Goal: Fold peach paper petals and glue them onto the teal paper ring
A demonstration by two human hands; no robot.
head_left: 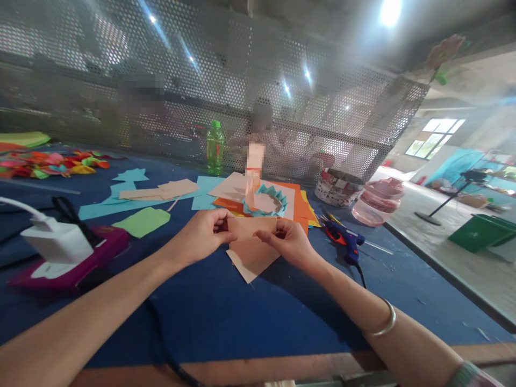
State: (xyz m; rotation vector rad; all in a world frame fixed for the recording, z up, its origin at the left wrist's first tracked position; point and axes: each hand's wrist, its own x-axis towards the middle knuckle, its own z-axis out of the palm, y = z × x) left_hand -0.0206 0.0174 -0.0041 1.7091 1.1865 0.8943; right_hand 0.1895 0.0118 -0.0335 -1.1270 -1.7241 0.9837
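Observation:
A tan sheet of paper [252, 236] is gripped at its two sides by my hands. My left hand [212, 232] pinches its left edge, thumb in front. At the right edge my right hand [288, 242] pinches it the same way. Below it, another tan piece of paper [250, 262] ends in a point near the blue tabletop; I cannot tell whether the two are one folded sheet. Just behind stands a ring of pointed teal paper [278, 207], with a blurred tan figure [253, 183] at its left side. Orange and pale sheets [297, 204] lie beneath the ring.
A blue glue gun [350, 241] lies to the right, near a basket [337, 188] and pink plastic containers [377, 201]. On the left are a purple power strip [107, 247] with a white charger [56, 242], green paper [144, 221] and blue cutouts. A green bottle [215, 149] stands behind.

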